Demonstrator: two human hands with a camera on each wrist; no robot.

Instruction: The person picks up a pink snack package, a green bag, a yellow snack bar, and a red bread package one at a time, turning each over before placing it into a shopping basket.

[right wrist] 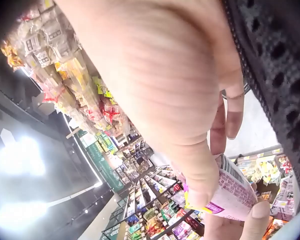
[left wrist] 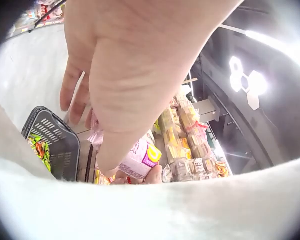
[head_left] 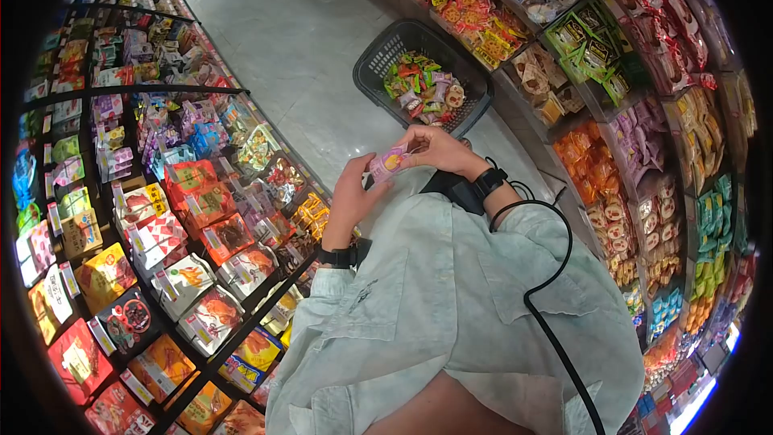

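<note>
A small pink-and-purple snack packet [head_left: 389, 163] with a yellow mark is held between both hands in front of the shirt. My left hand [head_left: 356, 196] grips its near left end, the thumb along its lower side. From the right, my right hand [head_left: 444, 151] pinches the other end between thumb and fingers. Printed text and a barcode show on the packet [right wrist: 234, 196] in the right wrist view, where the right thumb presses on it. Beyond the hands stands a dark plastic basket [head_left: 372, 63] on the floor, with a pile of small wrapped snacks [head_left: 427, 84] in it.
Tilted shelves of bagged snacks [head_left: 217, 201] line the left side. Bins of wrapped snacks [head_left: 584, 161] rise close on the right, beside the basket. Grey floor [head_left: 274, 40] runs between them. A black cable [head_left: 555, 274] hangs from the right wrist across the shirt.
</note>
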